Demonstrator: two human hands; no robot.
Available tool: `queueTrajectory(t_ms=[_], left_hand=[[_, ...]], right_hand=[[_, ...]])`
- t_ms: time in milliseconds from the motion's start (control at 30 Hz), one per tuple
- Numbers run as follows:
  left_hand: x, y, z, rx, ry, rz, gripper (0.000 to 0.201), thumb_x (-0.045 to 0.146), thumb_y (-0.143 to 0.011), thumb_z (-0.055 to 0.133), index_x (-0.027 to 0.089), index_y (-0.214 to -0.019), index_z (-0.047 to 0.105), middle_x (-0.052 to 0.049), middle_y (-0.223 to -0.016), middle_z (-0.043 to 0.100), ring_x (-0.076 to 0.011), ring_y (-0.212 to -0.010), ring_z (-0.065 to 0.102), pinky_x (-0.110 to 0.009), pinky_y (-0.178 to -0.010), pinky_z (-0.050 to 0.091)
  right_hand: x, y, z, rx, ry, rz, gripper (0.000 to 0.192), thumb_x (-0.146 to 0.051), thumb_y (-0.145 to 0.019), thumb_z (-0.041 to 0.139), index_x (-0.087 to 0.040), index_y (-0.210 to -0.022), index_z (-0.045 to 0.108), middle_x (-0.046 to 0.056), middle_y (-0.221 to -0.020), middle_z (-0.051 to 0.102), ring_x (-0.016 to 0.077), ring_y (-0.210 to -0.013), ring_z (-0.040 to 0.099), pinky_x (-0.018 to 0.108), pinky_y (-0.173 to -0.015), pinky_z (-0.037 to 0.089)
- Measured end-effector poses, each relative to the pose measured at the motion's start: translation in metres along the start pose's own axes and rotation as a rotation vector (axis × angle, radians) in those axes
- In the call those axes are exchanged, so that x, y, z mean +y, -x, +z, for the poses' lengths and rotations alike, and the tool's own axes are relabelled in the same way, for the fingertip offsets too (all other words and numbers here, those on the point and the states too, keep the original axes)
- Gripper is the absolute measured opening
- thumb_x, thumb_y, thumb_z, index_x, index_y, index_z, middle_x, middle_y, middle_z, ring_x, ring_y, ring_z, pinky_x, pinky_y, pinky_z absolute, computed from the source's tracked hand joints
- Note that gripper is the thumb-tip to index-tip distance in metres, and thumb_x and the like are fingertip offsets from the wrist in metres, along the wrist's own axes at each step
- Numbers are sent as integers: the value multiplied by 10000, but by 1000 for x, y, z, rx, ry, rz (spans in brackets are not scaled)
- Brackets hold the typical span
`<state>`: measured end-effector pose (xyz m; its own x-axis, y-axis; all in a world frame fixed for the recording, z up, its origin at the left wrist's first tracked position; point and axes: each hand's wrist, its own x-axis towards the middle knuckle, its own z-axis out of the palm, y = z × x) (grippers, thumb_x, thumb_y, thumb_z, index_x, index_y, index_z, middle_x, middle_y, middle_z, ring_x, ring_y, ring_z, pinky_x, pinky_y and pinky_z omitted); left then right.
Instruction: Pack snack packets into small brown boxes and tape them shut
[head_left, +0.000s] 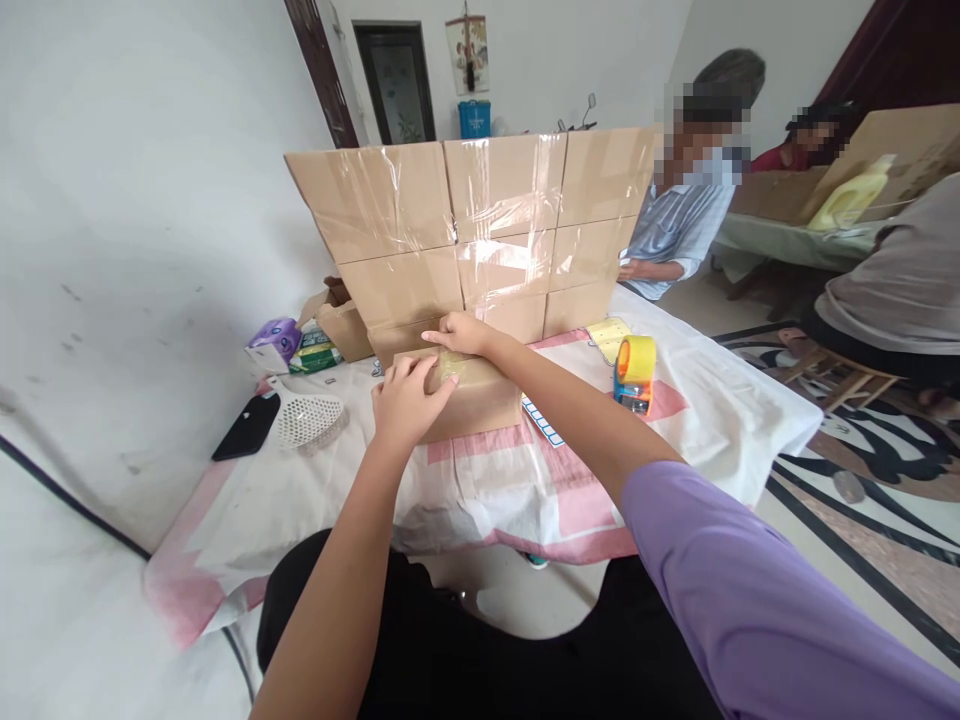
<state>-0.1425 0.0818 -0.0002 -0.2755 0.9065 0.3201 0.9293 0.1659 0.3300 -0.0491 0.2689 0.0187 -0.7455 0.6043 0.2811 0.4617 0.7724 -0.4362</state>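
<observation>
Both hands press flat on a small brown cardboard box [469, 400] with nothing clasped: the left hand [405, 400] rests open on its near left edge, the right hand [461, 333] lies fingers-down along the far top edge, over a strip of clear tape. The box sits on the counter [720, 410], draped in a white-and-pink cloth, just before a wall of taped cartons [480, 230]. It looks like tape being smoothed over the seam; an orange-and-yellow tape dispenser [634, 373] stands nearby, right.
</observation>
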Motion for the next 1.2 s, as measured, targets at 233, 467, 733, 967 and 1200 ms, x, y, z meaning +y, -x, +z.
queueTrajectory(t_ms=[233, 467, 733, 967, 1200], left_hand=[[0, 0, 0, -20, -18, -4, 566, 614, -945, 470, 321, -1415, 586, -78, -1455, 561, -321, -1372, 488, -565, -1117, 404], [0, 1, -1, -42, -25, -15, 584, 619, -948, 434, 326, -1436, 562, -72, -1477, 547, -323, -1380, 478, -580, -1118, 393], [1, 0, -2, -66, -16, -26, 586, 639, -939, 403, 342, -1419, 561, -71, -1484, 539, -321, -1396, 459, -573, -1122, 381], [-1, 1, -1, -70, -29, -11, 605, 647, -945, 368, 326, -1424, 551, -75, -1507, 525, -323, -1406, 452, -585, -1124, 374], [-1, -2, -2, -99, -49, -24, 648, 679, -935, 347, 332, -1451, 532, -75, -1528, 504, -333, -1407, 447, -602, -1128, 372]], right_hand=[[-9, 7, -8, -13, 129, -25, 518, -538, -1013, 540, -131, -731, 695, 118, -902, 717, 188, -800, 594, 279, -685, 323], [-11, 17, -17, -116, 91, -12, 486, -586, -984, 570, -135, -832, 669, 101, -929, 712, 194, -841, 604, 263, -677, 351], [12, 32, -45, -420, -182, 72, 503, -658, -831, 714, -199, -1037, 710, 46, -1075, 737, 180, -860, 677, 234, -664, 469], [12, 37, -44, -412, -214, 112, 442, -592, -787, 775, -196, -981, 734, 40, -1076, 742, 214, -945, 685, 248, -707, 481], [-9, 43, -49, -391, -185, 191, 404, -591, -791, 770, -192, -840, 726, 39, -1004, 747, 213, -869, 678, 261, -650, 466]])
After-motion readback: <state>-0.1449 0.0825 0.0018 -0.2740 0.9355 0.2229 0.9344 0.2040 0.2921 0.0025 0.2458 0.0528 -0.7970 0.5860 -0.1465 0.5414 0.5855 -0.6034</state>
